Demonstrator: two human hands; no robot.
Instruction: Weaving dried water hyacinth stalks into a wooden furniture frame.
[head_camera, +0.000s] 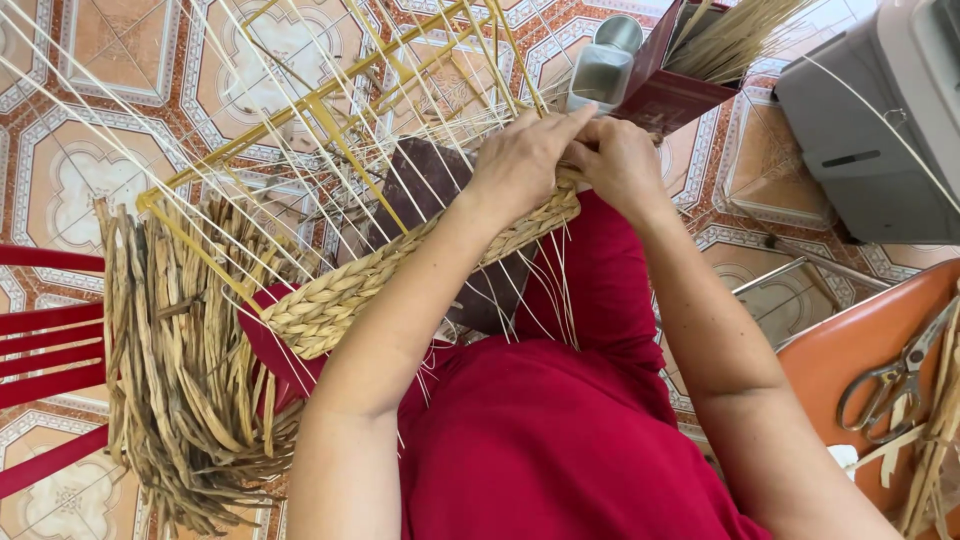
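Left hand (520, 160) and right hand (620, 160) meet at the far end of the woven band (400, 270), fingers pinched closed on the fibre strands there (exact strand not readable). Basket frame (330, 110), yellow, lies tilted across the lap and over the tiled floor (90, 170). Progress, my read: early. One plaited band of a few rows runs along the frame's lower edge; the thin upright stakes (200, 120) above it stand bare, so most of the wall is left. Bundle of dried fibre (190, 370) hangs off the band's near end, unwoven. Scissors (890, 385) sit on the orange seat (850, 350), untouched.
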